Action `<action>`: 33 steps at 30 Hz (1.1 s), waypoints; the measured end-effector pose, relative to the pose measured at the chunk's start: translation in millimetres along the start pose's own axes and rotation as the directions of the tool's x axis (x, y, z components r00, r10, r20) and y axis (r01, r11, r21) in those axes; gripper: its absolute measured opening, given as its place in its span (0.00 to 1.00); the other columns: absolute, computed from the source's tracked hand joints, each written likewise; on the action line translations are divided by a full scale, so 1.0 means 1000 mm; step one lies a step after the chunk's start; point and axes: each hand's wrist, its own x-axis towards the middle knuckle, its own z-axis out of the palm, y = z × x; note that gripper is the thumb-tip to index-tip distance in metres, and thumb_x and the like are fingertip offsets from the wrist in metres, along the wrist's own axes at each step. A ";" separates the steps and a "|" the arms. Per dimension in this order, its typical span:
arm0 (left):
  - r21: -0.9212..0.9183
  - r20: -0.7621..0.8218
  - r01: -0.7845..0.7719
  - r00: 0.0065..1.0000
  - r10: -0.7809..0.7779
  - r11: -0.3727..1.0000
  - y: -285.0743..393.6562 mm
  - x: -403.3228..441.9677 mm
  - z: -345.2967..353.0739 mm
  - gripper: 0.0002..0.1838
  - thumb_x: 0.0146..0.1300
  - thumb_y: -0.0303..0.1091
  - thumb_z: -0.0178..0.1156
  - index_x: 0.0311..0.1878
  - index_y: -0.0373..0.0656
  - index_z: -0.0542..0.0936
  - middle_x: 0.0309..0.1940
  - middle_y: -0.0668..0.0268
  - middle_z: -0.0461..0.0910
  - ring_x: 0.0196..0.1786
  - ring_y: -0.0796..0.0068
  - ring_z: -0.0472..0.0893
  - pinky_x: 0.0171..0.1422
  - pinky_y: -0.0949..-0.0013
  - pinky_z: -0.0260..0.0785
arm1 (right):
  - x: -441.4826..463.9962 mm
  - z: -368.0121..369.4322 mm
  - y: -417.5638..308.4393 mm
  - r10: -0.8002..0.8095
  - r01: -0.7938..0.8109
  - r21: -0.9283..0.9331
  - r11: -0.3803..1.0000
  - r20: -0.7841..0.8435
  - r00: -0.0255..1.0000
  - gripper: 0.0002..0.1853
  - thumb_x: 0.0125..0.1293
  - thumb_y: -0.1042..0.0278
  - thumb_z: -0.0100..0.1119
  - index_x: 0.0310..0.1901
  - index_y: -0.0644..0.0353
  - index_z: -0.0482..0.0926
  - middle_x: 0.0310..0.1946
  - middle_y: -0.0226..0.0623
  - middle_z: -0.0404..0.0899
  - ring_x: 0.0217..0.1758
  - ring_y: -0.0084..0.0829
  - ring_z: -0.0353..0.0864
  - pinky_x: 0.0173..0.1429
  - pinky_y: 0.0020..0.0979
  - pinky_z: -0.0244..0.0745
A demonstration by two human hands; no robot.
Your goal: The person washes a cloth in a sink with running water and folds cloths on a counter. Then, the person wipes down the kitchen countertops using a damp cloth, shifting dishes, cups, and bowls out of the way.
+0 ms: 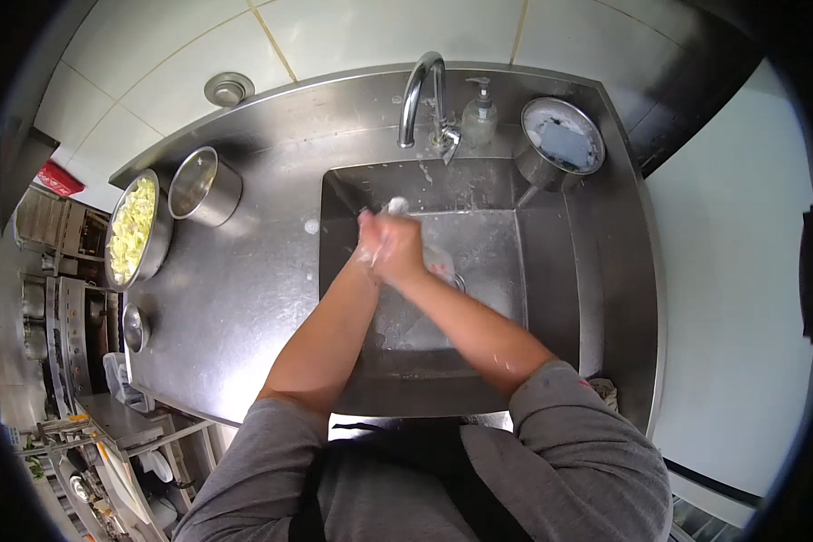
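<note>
Both hands are pressed together over the sink basin (479, 316), with white lather on the skin. My right hand (399, 246) is closed around my left hand (370, 237), whose fingers are mostly hidden and blurred. A white clump, seemingly foam (397, 206), shows just beyond the fingers. Below them in the basin lies a whitish, partly see-through thing with red marks (441, 262), half hidden by my right hand. The curved chrome faucet (413, 99) stands behind the basin; I see no stream from it.
A soap pump bottle (481, 117) and a steel pot with foamy water and a grey-blue block (560, 144) stand behind the basin. On the left counter are a steel pot (205, 187), a bowl of chopped yellow-green food (134, 230) and a small metal bowl (135, 328).
</note>
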 end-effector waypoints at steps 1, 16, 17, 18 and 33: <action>0.459 -0.321 0.270 0.939 -0.125 0.846 0.000 0.005 0.018 0.08 0.70 0.37 0.53 0.39 0.44 0.78 0.31 0.70 0.79 0.25 0.75 0.76 0.34 0.73 0.71 | -0.003 0.000 0.008 -0.048 0.049 -0.067 0.997 0.010 0.999 0.26 0.67 0.49 0.56 0.16 0.61 0.73 0.10 0.37 0.71 0.17 0.36 0.74 0.27 0.38 0.65; 0.594 -0.571 0.471 0.818 0.069 -0.652 0.018 0.028 0.080 0.17 0.66 0.48 0.62 0.36 0.41 0.83 0.28 0.75 0.77 0.28 0.84 0.69 0.33 0.74 0.65 | -0.009 -0.067 0.004 -0.002 -0.044 0.191 0.981 0.233 0.973 0.06 0.61 0.72 0.61 0.34 0.65 0.82 0.39 0.35 0.83 0.43 0.26 0.83 0.48 0.29 0.75; 0.593 -0.574 0.473 0.816 0.070 -0.652 0.029 0.030 0.068 0.17 0.66 0.48 0.62 0.36 0.41 0.83 0.28 0.75 0.77 0.28 0.84 0.69 0.33 0.74 0.65 | -0.033 -0.046 -0.013 -0.151 0.166 -0.059 0.984 0.204 0.967 0.04 0.60 0.73 0.61 0.31 0.64 0.82 0.35 0.33 0.83 0.41 0.24 0.82 0.44 0.28 0.76; 0.650 -0.676 0.675 0.723 0.140 -0.348 0.041 0.034 0.056 0.18 0.67 0.48 0.60 0.35 0.40 0.83 0.28 0.74 0.78 0.28 0.83 0.70 0.30 0.73 0.64 | -0.037 -0.034 -0.015 -0.148 0.163 -0.059 0.985 0.202 0.968 0.04 0.60 0.73 0.61 0.31 0.64 0.82 0.35 0.33 0.83 0.41 0.24 0.82 0.44 0.28 0.76; 0.433 -0.843 0.881 0.471 0.259 -0.191 -0.011 0.025 0.055 0.20 0.72 0.46 0.49 0.51 0.38 0.75 0.46 0.58 0.80 0.49 0.61 0.81 0.54 0.53 0.75 | -0.009 -0.020 0.034 -0.159 0.155 -0.369 0.916 0.022 0.987 0.19 0.61 0.49 0.64 0.26 0.56 0.77 0.21 0.42 0.80 0.24 0.45 0.79 0.34 0.37 0.74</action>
